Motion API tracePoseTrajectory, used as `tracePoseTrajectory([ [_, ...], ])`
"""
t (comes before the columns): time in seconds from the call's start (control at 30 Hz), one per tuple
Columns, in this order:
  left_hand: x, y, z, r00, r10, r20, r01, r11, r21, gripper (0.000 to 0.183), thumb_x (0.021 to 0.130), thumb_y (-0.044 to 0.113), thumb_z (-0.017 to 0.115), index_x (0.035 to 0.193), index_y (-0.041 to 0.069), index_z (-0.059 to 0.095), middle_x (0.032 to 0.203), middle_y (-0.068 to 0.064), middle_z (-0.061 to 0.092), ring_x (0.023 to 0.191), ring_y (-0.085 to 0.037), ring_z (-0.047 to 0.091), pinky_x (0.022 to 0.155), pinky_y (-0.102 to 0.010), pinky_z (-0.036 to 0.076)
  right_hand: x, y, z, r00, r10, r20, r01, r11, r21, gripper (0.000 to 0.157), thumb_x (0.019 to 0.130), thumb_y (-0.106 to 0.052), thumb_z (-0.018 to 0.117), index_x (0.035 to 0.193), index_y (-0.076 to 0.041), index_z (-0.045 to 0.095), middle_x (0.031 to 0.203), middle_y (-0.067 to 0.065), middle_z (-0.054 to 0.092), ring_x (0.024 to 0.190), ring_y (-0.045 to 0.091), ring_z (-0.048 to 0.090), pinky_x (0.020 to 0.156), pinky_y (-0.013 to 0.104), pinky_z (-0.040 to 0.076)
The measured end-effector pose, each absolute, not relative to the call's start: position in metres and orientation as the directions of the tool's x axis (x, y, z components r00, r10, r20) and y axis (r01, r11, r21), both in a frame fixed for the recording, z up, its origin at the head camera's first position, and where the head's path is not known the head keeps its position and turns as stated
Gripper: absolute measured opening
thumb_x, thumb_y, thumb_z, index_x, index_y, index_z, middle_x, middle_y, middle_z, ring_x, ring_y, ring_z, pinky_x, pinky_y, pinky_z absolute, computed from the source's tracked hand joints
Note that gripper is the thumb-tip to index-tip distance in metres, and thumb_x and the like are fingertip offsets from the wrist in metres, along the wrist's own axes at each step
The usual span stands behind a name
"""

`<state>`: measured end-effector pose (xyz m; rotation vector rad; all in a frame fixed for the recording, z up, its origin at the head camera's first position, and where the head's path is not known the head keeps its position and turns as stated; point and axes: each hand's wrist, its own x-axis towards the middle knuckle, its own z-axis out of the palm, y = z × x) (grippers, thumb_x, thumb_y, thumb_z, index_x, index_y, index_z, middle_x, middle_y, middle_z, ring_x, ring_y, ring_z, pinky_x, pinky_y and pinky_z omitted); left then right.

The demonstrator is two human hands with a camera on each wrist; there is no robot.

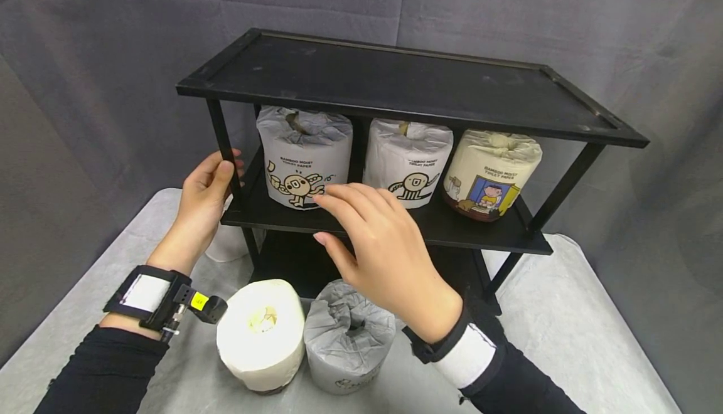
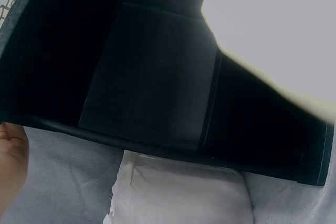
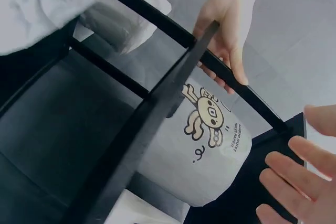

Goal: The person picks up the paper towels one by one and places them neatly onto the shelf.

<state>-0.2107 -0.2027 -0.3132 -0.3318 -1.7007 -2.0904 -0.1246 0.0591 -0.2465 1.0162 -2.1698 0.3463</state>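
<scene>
The left hand (image 1: 204, 191) grips the front left post (image 1: 221, 127) of the black rack (image 1: 390, 81). The right hand (image 1: 381, 248), fingers loosely extended, is positioned before three wrapped rolls (image 1: 409, 150) on the middle shelf (image 1: 480, 236).

1. Shelf rack (image 1: 395, 81): smooth, matt, faintly smudged on top; metal or wood, cannot tell.
2. Wrapped rolls (image 1: 307, 153): matt paper, mostly crinkled on top.
3. Backdrop (image 1: 316, 0): creased, matt cloth.
4. Sleeve (image 1: 96, 373): dull cloth.
</scene>
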Motion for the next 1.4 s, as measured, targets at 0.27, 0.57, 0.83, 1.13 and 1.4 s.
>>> tracePoseTrajectory([
  [0.27, -0.211, -0.203, -0.313, -0.88, -0.178, 0.44, 0.466, -0.147, 0.872, 0.016, 0.09, 0.025, 0.055, 0.103, 0.02, 0.063, 0.095, 0.004, 0.06, 0.091, -0.011, 0.054, 0.079, -0.011, 0.048, -0.1, 0.072, -0.263, -0.415, -0.544, 0.729, -0.812, 0.583, -0.027, 0.037, 0.085, -0.029, 0.065, 0.116, -0.009, 0.064, 0.12, 0.007, 0.067, 0.117, 0.019, 0.054, 0.099, 0.036, 0.046],
  [0.57, -0.209, -0.205, -0.312, -0.878, -0.189, 0.44, 0.47, -0.159, 0.868, 0.016, 0.09, 0.024, 0.055, 0.103, 0.019, 0.063, 0.094, 0.006, 0.06, 0.09, -0.011, 0.055, 0.077, -0.01, 0.049, -0.08, 0.079, -0.283, -0.353, -0.539, 0.765, -0.859, 0.51, -0.038, 0.036, 0.082, -0.026, 0.067, 0.114, -0.008, 0.065, 0.115, 0.008, 0.069, 0.114, 0.02, 0.056, 0.098, 0.036, 0.046],
  [0.83, -0.209, -0.203, -0.313, -0.886, -0.175, 0.43, 0.455, -0.145, 0.879, 0.016, 0.091, 0.025, 0.054, 0.104, 0.02, 0.062, 0.096, 0.005, 0.059, 0.092, -0.011, 0.054, 0.08, -0.011, 0.047, -0.075, 0.084, -0.303, -0.332, -0.518, 0.789, -0.87, 0.492, -0.042, 0.038, 0.08, -0.025, 0.07, 0.113, -0.007, 0.065, 0.112, 0.008, 0.07, 0.11, 0.021, 0.058, 0.096, 0.036, 0.046],
  [1.13, -0.211, -0.201, -0.315, -0.879, -0.179, 0.443, 0.469, -0.151, 0.87, 0.015, 0.091, 0.024, 0.054, 0.103, 0.019, 0.062, 0.094, 0.005, 0.059, 0.09, -0.009, 0.054, 0.078, -0.011, 0.048, -0.075, 0.095, -0.326, -0.359, -0.475, 0.803, -0.865, 0.492, -0.096, 0.038, 0.08, -0.027, 0.07, 0.112, -0.006, 0.065, 0.108, 0.009, 0.07, 0.106, 0.022, 0.058, 0.095, 0.035, 0.043],
  [1.4, -0.211, -0.202, -0.314, -0.881, -0.179, 0.437, 0.462, -0.132, 0.877, 0.015, 0.091, 0.024, 0.054, 0.103, 0.02, 0.063, 0.095, 0.006, 0.059, 0.091, -0.011, 0.054, 0.08, -0.011, 0.047, -0.074, 0.103, -0.342, -0.398, -0.483, 0.78, -0.855, 0.503, -0.125, 0.044, 0.074, -0.026, 0.075, 0.113, -0.008, 0.064, 0.107, 0.007, 0.069, 0.105, 0.02, 0.058, 0.094, 0.034, 0.042],
])
